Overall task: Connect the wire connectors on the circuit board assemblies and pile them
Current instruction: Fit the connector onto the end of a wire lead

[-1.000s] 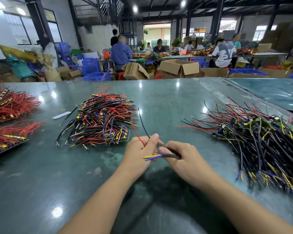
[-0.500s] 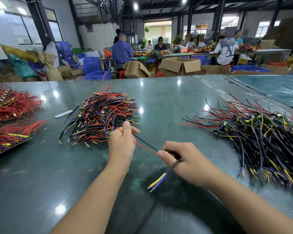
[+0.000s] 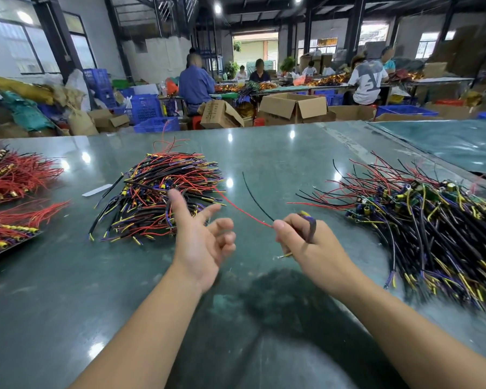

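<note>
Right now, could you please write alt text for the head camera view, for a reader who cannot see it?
A person's right hand grips a wire bundle above a green table, with a red wire and a black wire sticking out, while the left hand is open and holds nothing. One wire pile lies behind the left hand, another pile to the right.

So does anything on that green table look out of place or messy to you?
Mostly not: the wire piles are loose but kept apart. One oddity is a small white strip lying alone on the table, left of the middle pile. The right hand grips one assembly; the left hand is open and empty.
</note>
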